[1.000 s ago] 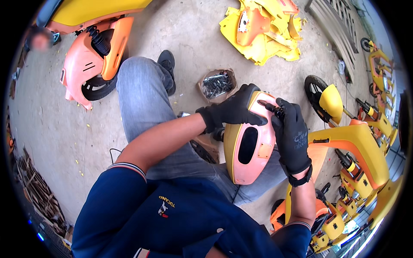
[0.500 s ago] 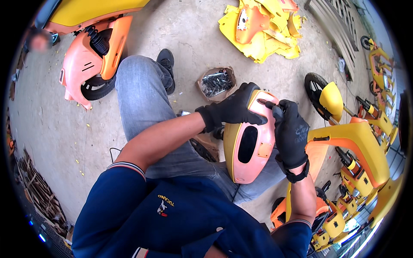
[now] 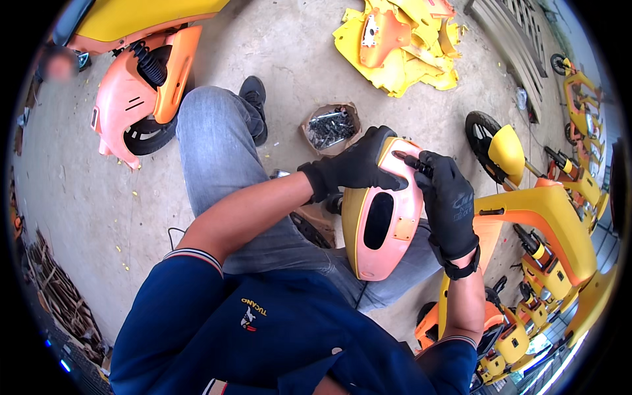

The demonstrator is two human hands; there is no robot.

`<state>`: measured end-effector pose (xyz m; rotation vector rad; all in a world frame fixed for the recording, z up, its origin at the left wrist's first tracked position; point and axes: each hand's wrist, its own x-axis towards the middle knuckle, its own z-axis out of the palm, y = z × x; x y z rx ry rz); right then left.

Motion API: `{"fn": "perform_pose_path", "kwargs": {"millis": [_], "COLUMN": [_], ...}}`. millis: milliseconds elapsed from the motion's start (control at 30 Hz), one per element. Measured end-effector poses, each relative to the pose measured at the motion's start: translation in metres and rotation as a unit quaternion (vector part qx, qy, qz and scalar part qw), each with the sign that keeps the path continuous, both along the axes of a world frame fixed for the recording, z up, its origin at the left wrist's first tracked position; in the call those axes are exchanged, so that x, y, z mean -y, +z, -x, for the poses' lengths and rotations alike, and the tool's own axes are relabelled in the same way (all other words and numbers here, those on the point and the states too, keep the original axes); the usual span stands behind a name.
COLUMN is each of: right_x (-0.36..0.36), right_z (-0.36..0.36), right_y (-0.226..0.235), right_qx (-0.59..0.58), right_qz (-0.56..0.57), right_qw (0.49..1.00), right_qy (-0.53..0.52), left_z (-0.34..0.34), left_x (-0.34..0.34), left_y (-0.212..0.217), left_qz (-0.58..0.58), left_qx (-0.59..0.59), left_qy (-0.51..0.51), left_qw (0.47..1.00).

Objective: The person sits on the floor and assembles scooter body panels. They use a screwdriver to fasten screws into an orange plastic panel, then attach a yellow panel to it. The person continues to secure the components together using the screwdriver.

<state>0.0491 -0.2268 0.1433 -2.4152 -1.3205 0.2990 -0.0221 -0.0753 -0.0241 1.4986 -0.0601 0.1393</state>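
A long rounded body panel (image 3: 399, 255), pink on its face and yellow along one side, rests on my lap with its narrow end toward me. It has a dark oval opening in the middle. My left hand (image 3: 368, 160), in a black glove, is closed around the panel's far end, thumb on the pink face. My right hand (image 3: 449, 204), gloved too, pinches a slim black tool (image 3: 416, 162) at the panel's upper right. The tool points at a small slot near the far end; its exact kind is hard to make out.
An open bag of dark screws and metal bits (image 3: 331, 127) sits on the floor beyond my lap. Yellow and orange panels (image 3: 401, 56) are heaped farther off. A pink scooter front (image 3: 128, 99) stands at left; yellow scooters (image 3: 553, 276) line the right.
My right hand has shifted slightly right and down, baring more of the black tool. My left hand and the panel stay nearly where they were.
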Motion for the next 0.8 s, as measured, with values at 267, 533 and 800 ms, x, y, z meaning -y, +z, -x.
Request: {"fn": "perform_pose_path", "kwargs": {"millis": [267,533,800], "right_x": [-0.003,0.017,0.099], "right_z": [0.006,-0.012,-0.023], "right_y": [-0.008,0.016,-0.037], "right_qx": [-0.038,-0.283,-0.491], "right_qz": [-0.035,-0.15,-0.304], "right_qw": [0.996,0.911,0.724], "right_qy": [-0.07,-0.259,-0.377], "left_z": [-0.006,-0.003,-0.011], "left_x": [0.0,-0.007,-0.022], "left_y": [0.007,0.009,0.002], "left_qz": [0.001,0.072,0.074], "left_qx": [0.047,-0.103,-0.192], "left_qy": [0.002,-0.03,-0.032], "left_qw": [0.999,0.992,0.978]}}
